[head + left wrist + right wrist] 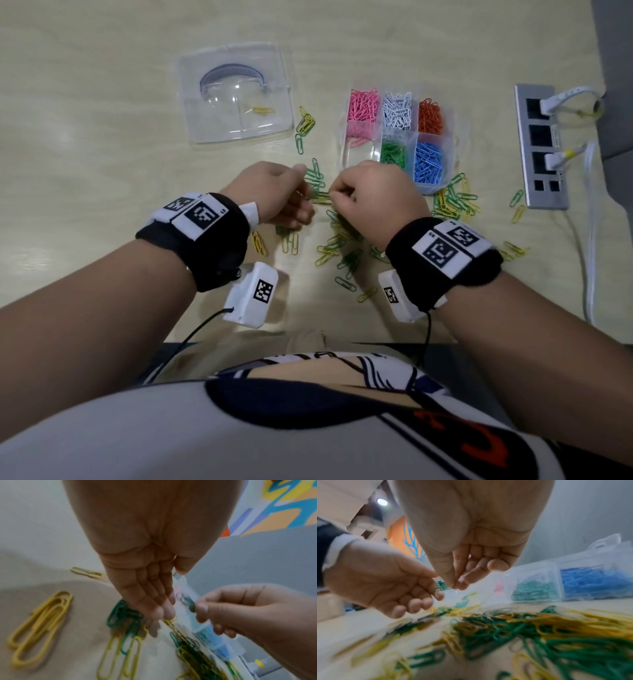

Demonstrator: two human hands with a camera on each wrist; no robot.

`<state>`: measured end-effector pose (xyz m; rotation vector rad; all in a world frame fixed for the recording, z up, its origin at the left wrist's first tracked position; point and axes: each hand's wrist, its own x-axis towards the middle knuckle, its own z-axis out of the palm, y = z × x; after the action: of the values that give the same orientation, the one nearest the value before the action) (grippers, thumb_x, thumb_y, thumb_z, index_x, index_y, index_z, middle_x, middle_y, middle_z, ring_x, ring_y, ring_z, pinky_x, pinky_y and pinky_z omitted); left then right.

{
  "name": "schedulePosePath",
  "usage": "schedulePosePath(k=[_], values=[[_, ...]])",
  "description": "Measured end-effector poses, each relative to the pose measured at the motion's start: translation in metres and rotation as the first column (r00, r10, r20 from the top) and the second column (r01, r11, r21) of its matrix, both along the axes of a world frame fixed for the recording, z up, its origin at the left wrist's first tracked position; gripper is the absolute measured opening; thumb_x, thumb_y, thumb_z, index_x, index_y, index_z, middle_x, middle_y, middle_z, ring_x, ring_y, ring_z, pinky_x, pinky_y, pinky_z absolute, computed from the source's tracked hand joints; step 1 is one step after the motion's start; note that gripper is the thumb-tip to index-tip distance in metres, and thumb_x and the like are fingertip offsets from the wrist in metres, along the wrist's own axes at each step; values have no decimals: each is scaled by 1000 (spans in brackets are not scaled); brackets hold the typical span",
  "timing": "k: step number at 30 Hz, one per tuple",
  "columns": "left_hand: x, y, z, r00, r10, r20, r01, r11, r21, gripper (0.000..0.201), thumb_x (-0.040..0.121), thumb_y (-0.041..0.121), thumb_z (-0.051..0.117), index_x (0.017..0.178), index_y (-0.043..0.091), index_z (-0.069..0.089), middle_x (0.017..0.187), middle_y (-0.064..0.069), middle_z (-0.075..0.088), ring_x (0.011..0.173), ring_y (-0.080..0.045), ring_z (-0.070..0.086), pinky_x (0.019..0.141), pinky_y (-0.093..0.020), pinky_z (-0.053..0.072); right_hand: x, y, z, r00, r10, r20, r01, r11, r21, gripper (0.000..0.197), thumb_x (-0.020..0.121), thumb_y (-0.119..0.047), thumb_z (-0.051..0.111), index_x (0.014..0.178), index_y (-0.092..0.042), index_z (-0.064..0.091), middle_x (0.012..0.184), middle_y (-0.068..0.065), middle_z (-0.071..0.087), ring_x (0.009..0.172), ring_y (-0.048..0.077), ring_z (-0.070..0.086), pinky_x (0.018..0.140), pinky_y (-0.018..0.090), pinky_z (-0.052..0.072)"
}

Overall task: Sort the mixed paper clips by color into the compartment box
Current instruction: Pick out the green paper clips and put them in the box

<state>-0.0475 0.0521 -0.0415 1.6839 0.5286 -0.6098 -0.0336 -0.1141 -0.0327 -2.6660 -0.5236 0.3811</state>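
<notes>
A clear compartment box [428, 190] holds pink, white, orange, green and blue clips, each colour in its own cell; its front-left cell looks bare. Loose green and yellow paper clips [339, 240] lie scattered in front of it. My right hand [334, 197] pinches a green clip [189, 603] between thumb and forefinger, just above the pile and in front of the box [556, 566]. My left hand [301, 195] hovers beside it with relaxed, nearly straight fingers [164, 609], thumb apart, close to the same green clip [440, 586]. I see nothing gripped in it.
The box's clear lid [236, 92] lies at the back left, with a yellow clip [263, 110] at it. A grey power strip [541, 147] with white plugs and cables runs along the right. More clips [303, 126] trail between lid and box.
</notes>
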Motion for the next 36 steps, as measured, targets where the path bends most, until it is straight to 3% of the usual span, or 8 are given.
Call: schedulePosePath(k=[4,9,15,19,24,28,32,36], values=[[3,-5,5,987,100,-123,-130,954,-271,42,101,38,43,90,2,61,69,-12,62,61,-24,64,73,-40,60,-3,19,5,998,54,-18,-50,987,154,15,90,-25,59,94,-18,71,92,2,64,86,18,56,75,31,42],[10,11,5,982,30,-187,-45,996,-78,37,102,33,41,83,9,63,57,-1,59,48,-11,54,50,-19,47,14,19,-3,994,-96,-50,97,995,15,23,95,-16,48,106,-15,68,103,4,64,97,21,57,84,31,46],[18,30,-1,958,198,-208,-227,966,-125,46,102,41,37,89,5,62,65,-7,63,60,-19,63,62,-30,57,43,48,-12,997,82,-7,-82,990,-112,36,91,0,45,124,-10,55,119,12,52,106,31,55,89,40,49],[22,35,-2,950,243,-195,-270,954,-126,52,101,46,35,93,2,63,74,-12,66,64,-20,66,67,-33,59,50,62,-24,987,161,11,-154,961,-231,24,92,-5,49,114,-10,56,118,12,47,106,35,51,84,41,47],[29,37,0,919,317,-234,-364,911,-194,67,99,56,29,100,-2,63,92,-19,69,82,-28,71,68,-36,60,54,59,-28,984,172,47,-159,966,-206,21,94,-6,48,106,-10,64,105,12,56,96,32,58,79,36,46],[31,37,0,898,347,-270,-412,879,-242,76,97,61,25,104,-4,64,98,-23,70,86,-33,72,68,-39,60,57,56,-23,998,59,14,-58,995,-76,17,87,-7,55,98,-15,65,103,6,60,92,24,58,82,34,49],[31,36,-3,905,320,-280,-397,873,-283,76,98,61,24,106,-4,64,89,-17,70,83,-30,71,75,-44,59,45,63,-6,996,9,-88,19,951,309,8,85,-14,65,89,-20,69,83,-8,64,74,4,61,73,20,50],[30,32,-1,922,273,-274,-344,903,-259,57,101,50,29,96,4,62,72,-9,58,66,-20,58,67,-30,57,49,65,-7,999,-29,-20,33,974,225,20,94,-14,52,104,-18,69,102,0,67,94,15,59,80,24,41]])
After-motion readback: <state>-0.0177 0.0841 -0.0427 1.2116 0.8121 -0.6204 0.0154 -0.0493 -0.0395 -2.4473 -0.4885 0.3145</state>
